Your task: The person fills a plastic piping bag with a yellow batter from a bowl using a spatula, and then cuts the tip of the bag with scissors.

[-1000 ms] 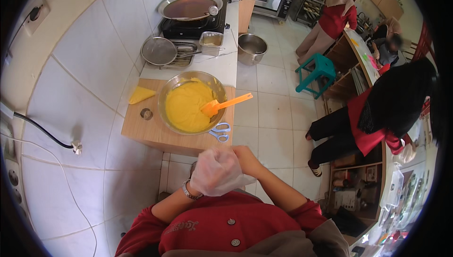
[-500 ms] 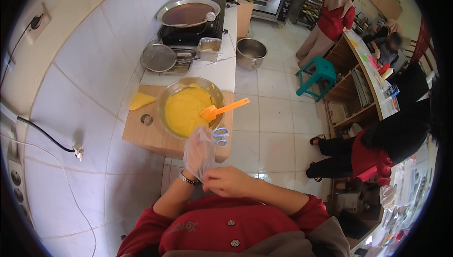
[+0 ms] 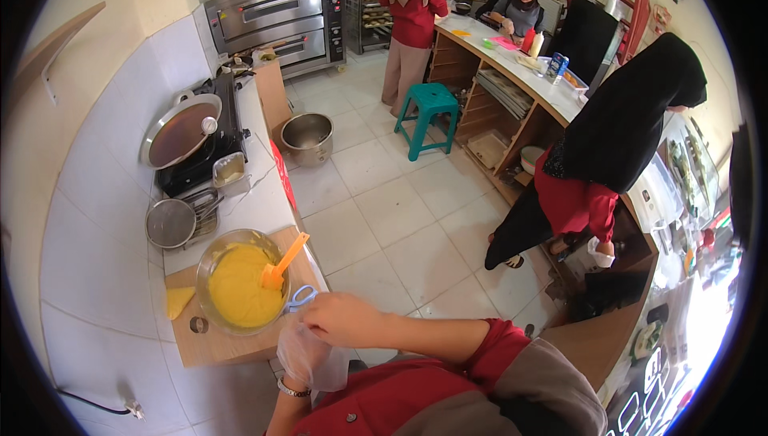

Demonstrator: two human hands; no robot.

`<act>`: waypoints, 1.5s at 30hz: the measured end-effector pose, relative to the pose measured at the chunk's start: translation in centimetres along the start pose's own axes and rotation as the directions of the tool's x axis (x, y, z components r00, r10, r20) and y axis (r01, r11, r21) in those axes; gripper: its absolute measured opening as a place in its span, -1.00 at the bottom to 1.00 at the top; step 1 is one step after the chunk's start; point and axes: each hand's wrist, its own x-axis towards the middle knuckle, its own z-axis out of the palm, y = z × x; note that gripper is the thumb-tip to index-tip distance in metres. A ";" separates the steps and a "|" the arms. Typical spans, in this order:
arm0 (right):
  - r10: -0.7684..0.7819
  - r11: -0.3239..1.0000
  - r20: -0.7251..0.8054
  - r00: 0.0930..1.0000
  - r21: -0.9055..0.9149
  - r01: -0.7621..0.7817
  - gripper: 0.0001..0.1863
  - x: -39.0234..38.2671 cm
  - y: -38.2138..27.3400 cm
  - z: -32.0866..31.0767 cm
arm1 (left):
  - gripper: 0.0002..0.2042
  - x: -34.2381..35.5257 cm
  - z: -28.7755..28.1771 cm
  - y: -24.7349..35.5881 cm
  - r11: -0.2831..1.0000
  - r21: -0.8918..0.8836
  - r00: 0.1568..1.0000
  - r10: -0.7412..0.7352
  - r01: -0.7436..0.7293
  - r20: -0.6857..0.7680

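My left hand (image 3: 304, 356) is inside a thin translucent plastic bag (image 3: 334, 368), its fingers largely hidden. Over it, the pinched fingers of my right hand (image 3: 342, 318) grip the plastic. Just beyond them, blue-handled scissors (image 3: 301, 298) lie on a wooden board (image 3: 200, 348). A steel bowl of yellow batter (image 3: 240, 284) holds an orange spatula (image 3: 280, 266). A filled yellow piping bag (image 3: 177, 300) lies at the bowl's left.
Behind the board are a sieve (image 3: 166, 226), a container (image 3: 230, 174) and a pan (image 3: 172, 134) on a stove. A pot (image 3: 306, 138) and teal stool (image 3: 428, 108) stand on the floor. A co-worker (image 3: 608, 132) stands right; others work at the far counter (image 3: 488, 44).
My view has swung up and rightward, bringing the oven into fuller view. My right hand has risen to the upper part of the bagged left hand. The right-hand co-worker is lowering an arm.
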 end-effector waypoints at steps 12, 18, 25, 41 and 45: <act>-0.064 0.992 0.371 0.926 0.127 0.018 -0.85 -2.4 2.4 -0.7 | -0.61 0.1 1.7 -0.3 0.885 -0.465 0.934 0.149 0.020 0.324; -0.215 0.965 0.327 0.920 0.218 0.148 -0.87 -1.9 1.9 -2.7 | -0.68 0.8 2.8 -1.0 0.917 -0.287 0.936 0.325 -0.278 0.133; -0.078 0.958 0.400 0.913 0.284 -0.043 -0.92 -2.6 1.0 -2.4 | -0.69 2.2 -0.9 2.9 0.788 -0.393 0.824 0.554 -0.474 0.117; -0.395 0.918 0.349 0.850 0.120 0.378 -0.81 -1.7 -0.4 1.5 | -0.44 -3.5 0.3 -1.8 0.868 -0.443 0.974 0.218 -0.224 -0.064; -0.389 0.921 0.364 0.846 0.157 0.356 -0.84 -0.3 -3.2 -1.3 | -0.55 -4.7 -2.5 -1.1 0.884 -0.462 0.997 0.081 -0.073 -0.003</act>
